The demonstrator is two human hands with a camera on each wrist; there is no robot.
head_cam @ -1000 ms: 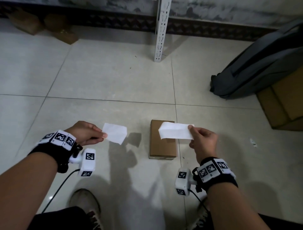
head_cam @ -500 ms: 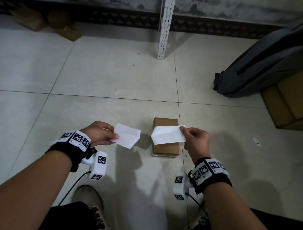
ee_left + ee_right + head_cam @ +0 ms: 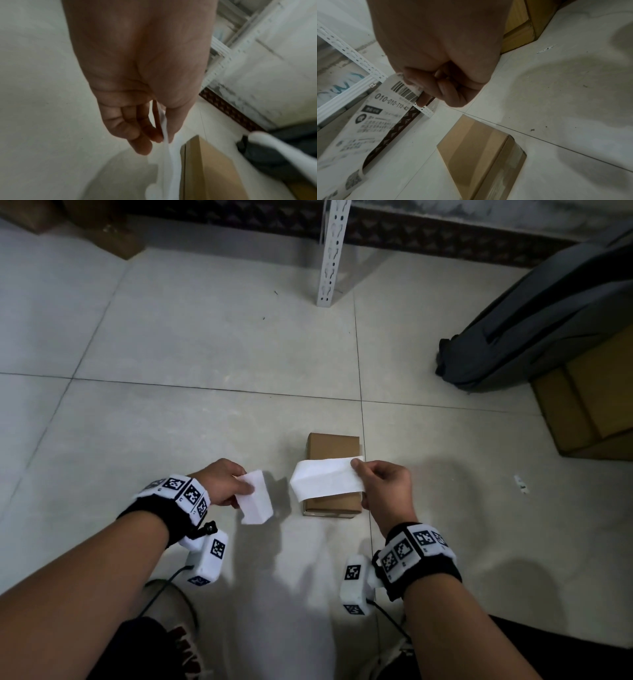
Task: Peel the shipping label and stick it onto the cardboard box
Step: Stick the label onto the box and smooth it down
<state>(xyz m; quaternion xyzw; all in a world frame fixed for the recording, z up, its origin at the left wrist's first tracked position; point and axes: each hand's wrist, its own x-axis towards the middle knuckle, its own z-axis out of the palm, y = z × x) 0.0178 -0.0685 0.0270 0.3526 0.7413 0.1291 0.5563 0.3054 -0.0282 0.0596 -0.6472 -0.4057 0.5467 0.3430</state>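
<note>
Brown cardboard box (image 3: 334,474) on pale floor tiles, a paper held in each hand.
From the head view, the right hand (image 3: 383,487) pinches the shipping label (image 3: 325,479) by its right end, above the box's near half; left of the box, the left hand (image 3: 219,482) pinches a white backing sheet (image 3: 255,501). The left wrist view shows thumb and fingers (image 3: 137,135) closed on the sheet's edge, the box just beyond. In the right wrist view, curled fingers (image 3: 436,86) grip the label's barcode end, its printed face showing, clear of the box below.

Pale tiled floor (image 3: 212,344), white slotted upright (image 3: 330,254)
</note>
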